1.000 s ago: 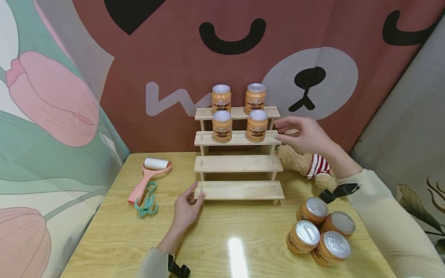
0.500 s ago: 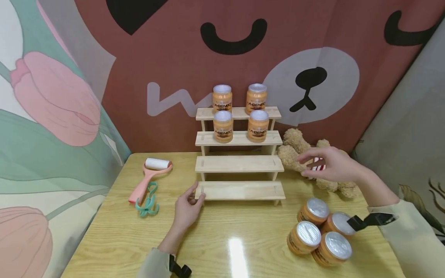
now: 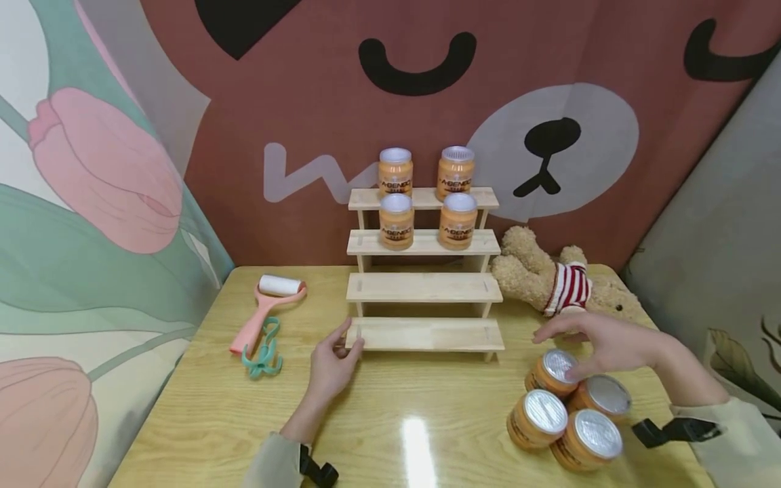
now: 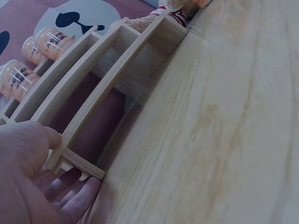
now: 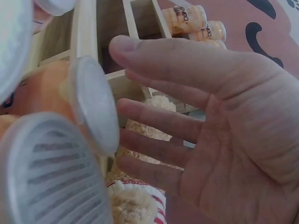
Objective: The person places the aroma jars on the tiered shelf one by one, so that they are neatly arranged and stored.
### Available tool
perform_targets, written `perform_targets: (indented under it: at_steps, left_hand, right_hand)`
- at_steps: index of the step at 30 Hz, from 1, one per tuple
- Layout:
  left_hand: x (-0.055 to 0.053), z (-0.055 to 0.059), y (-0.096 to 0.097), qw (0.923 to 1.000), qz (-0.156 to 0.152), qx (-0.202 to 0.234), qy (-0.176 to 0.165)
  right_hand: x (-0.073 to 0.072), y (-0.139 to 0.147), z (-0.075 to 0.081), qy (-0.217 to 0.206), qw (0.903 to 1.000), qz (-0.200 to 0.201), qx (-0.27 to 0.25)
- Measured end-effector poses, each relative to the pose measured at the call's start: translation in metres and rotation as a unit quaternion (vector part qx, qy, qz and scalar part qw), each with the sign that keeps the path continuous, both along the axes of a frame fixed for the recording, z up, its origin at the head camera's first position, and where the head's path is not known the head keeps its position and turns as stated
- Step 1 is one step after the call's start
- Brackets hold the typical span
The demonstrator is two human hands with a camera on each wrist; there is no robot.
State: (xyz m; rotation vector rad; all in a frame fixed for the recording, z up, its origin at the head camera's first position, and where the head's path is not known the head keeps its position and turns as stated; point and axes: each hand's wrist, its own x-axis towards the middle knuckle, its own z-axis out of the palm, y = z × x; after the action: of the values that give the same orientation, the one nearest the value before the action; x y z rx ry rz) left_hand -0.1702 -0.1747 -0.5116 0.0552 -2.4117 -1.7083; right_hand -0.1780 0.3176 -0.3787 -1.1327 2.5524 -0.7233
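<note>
A wooden stepped display rack (image 3: pixel 427 335) stands mid-table. My left hand (image 3: pixel 331 369) holds the left end of its lowest step; in the left wrist view the thumb lies on the step (image 4: pixel 86 114) and the fingers reach beneath it. My right hand (image 3: pixel 616 344) hovers over a cluster of orange jars with silvery lids at the right, fingers spread and nothing in them. Closest to its thumb is the rear left jar (image 3: pixel 551 373). In the right wrist view, the fingertips are right by a jar lid (image 5: pixel 96 105). Several matching jars (image 3: pixel 396 227) stand on the upper two steps.
A teddy bear (image 3: pixel 531 281) in a striped shirt lies right of the rack, just behind the jar cluster. At the left lie a pink lint roller (image 3: pixel 259 315) and a teal hook (image 3: pixel 264 356). A printed curtain (image 3: pixel 293 230) hangs behind the table.
My right hand has come down from beside the rack's second-highest step, moving right and towards me to the jar cluster. My left hand keeps its hold on the rack.
</note>
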Motion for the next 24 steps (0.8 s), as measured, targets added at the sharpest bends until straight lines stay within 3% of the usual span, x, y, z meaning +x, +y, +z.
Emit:
perform_targets:
  at_steps: [7,13,17,24]
  left_hand:
    - [0.002,0.000,0.001,1.0000,0.001,-0.004,-0.004]
    - [0.003,0.001,0.002,0.9999,0.000,-0.002,-0.010]
    - [0.003,0.002,0.002,1.0000,0.001,-0.003,-0.008]
    - [0.002,0.004,0.001,1.0000,0.005,-0.002,-0.004]
  right_hand:
    - [0.000,0.005,-0.011,-0.088,0.9959,0.020,0.004]
    - [-0.001,0.004,-0.015,-0.121,0.9926,0.007,0.004]
    - [-0.002,0.002,-0.015,-0.123,0.9923,-0.011,0.008]
    - [-0.008,-0.001,-0.006,-0.068,0.9976,-0.008,0.006]
